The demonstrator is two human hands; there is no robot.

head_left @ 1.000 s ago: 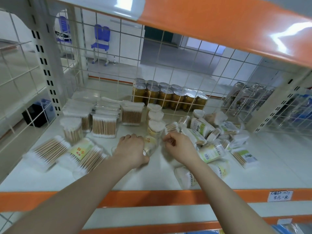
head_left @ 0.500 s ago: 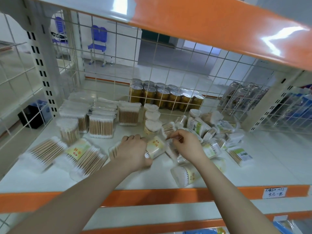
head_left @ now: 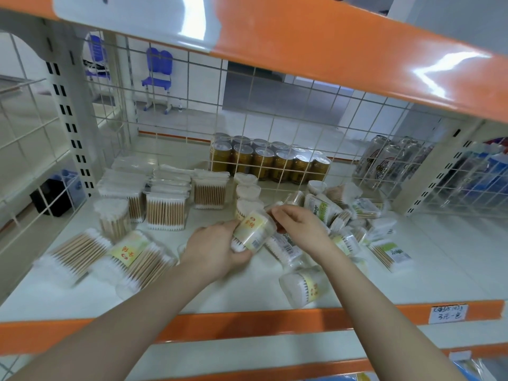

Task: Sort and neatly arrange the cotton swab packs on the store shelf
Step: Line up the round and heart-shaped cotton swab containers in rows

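Yellow-labelled swab tub (head_left: 251,229) in left hand (head_left: 217,250) grip, right hand (head_left: 301,225) pinching its top; label unreadable.

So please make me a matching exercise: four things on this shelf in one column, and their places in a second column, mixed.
Things:
1. round tub with yellow label
2. gold cans
3. price tag
4. flat swab packs

Places:
a. behind the wire grid
b. on the orange front edge, right
c. in the left hand
d. lying front left on the shelf

Pairs: 1-c, 2-a, 3-b, 4-d
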